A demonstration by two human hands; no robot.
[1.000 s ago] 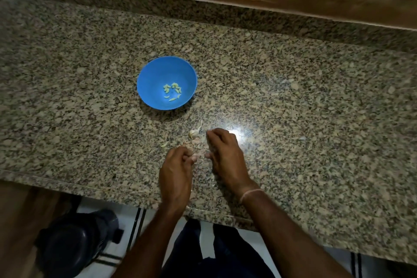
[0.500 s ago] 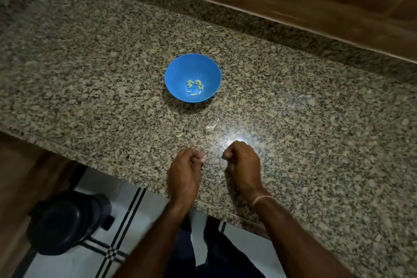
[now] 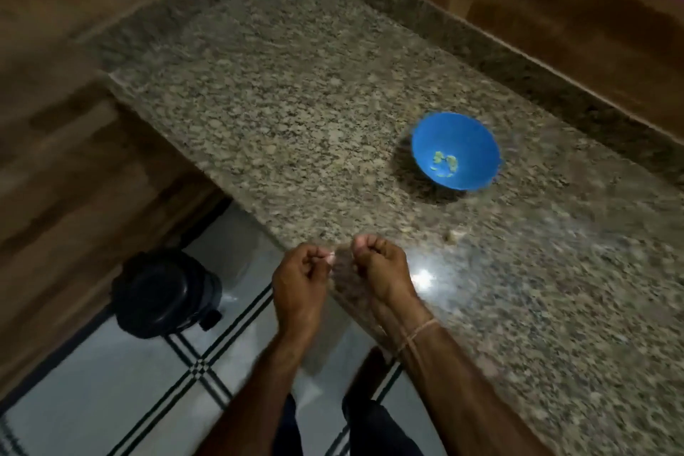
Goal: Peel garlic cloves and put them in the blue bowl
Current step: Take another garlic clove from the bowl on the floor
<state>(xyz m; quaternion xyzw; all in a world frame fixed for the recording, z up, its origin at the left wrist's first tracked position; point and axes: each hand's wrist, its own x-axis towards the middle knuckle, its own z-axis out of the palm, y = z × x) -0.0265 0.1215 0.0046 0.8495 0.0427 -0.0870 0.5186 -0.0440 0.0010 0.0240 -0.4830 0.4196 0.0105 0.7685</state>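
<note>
A person's left hand [image 3: 301,278] pinches a small pale clove [image 3: 330,258] at its fingertips, over the near edge of a granite counter [image 3: 296,104]. The right hand [image 3: 383,266], fingers curled, sits just beside it; blur hides whether it grips anything. The bowl [image 3: 466,133], holding peeled cloves [image 3: 444,162], stands well beyond the hands to the right, a garlic scrap [image 3: 452,235] lying between.

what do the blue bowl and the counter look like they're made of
The blue bowl looks like plastic: even matte blue, thin rim, no glaze shine. The counter looks like polished granite: speckled tan, grey and black grain, with a bright light reflection near its front edge.
</note>
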